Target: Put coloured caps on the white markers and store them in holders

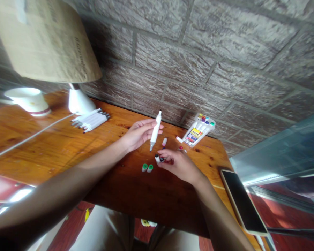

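My left hand (139, 132) holds a white marker (155, 130) nearly upright above the wooden table (68, 146), both of its tips uncapped. Just below it my right hand (178, 163) rests on the table with its fingertips pinched on small black-tipped marker caps (159, 159). Two green caps (147, 168) stand on the table left of that hand. A pink cap (164, 142) lies right of the marker. A red cap (181, 148) peeks out behind my right hand.
A clear marker pack (199, 130) with coloured markers lies at the back by the brick wall. Several white markers (91, 120) lie in a row near a lamp base (80, 101). A white bowl (28, 99) sits far left. A phone (243, 202) rests at the table's right edge.
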`<state>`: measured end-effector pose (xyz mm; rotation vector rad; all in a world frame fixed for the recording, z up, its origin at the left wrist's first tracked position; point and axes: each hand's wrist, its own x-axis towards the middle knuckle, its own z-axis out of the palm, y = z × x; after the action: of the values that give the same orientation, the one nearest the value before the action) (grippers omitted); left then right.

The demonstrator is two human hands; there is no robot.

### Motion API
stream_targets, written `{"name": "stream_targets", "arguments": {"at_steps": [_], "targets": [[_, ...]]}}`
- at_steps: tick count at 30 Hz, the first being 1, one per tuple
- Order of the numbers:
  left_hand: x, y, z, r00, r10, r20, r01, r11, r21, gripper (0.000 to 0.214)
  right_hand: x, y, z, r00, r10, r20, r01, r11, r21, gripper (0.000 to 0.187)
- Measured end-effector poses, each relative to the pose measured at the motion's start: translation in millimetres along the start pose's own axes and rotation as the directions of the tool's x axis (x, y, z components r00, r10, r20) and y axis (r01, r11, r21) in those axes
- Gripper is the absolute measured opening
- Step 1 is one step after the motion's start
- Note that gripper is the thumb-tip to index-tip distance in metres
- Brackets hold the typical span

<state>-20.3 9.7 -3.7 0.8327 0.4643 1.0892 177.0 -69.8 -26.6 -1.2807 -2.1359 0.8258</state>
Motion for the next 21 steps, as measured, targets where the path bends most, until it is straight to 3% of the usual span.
{"name": "stream_targets", "arguments": {"at_steps": [5, 8, 10, 12, 14, 17, 21], "targets": [[0.5, 0.1, -0.7, 1.000, 0.003, -0.018, -0.003, 1.000, 0.016, 0.010, -3.7, 0.1, -18.6, 0.999, -0.019, 0.031, 0.015, 0.994, 0.107, 0.029], [1.3, 0.7, -1.0, 1.000, 0.009, -0.029, -0.008, 0.999, 0.031, 0.010, -8.3, -1.8, -43.0, 0.992, 0.048, -0.113, -0.021, 0.973, 0.228, 0.032], [1.6, 1.2, -1.0, 0.999, 0.009, -0.046, -0.007, 0.999, 0.047, 0.009, -11.7, -1.9, -58.3, 0.965, 0.131, -0.229, -0.051, 0.945, 0.323, 0.036], [1.7, 1.4, -0.7, 0.998, 0.010, -0.056, -0.007, 0.998, 0.054, 0.008, -14.5, -1.2, -67.3, 0.950, 0.161, -0.268, -0.052, 0.927, 0.372, 0.036], [1.6, 1.4, -0.4, 0.998, 0.009, -0.057, -0.006, 0.999, 0.050, 0.007, -15.7, -0.6, -67.4, 0.968, 0.140, -0.210, -0.059, 0.935, 0.351, 0.032], [1.5, 1.2, -0.1, 0.999, 0.011, -0.047, -0.009, 0.999, 0.037, 0.007, -14.2, -0.5, -53.9, 0.996, 0.083, -0.016, -0.079, 0.977, 0.200, 0.024], [1.2, 1.3, 0.0, 0.999, 0.017, -0.042, -0.016, 1.000, 0.027, 0.007, -9.9, -0.7, -32.6, 0.991, 0.011, 0.137, -0.018, 0.999, 0.049, 0.015]]}}
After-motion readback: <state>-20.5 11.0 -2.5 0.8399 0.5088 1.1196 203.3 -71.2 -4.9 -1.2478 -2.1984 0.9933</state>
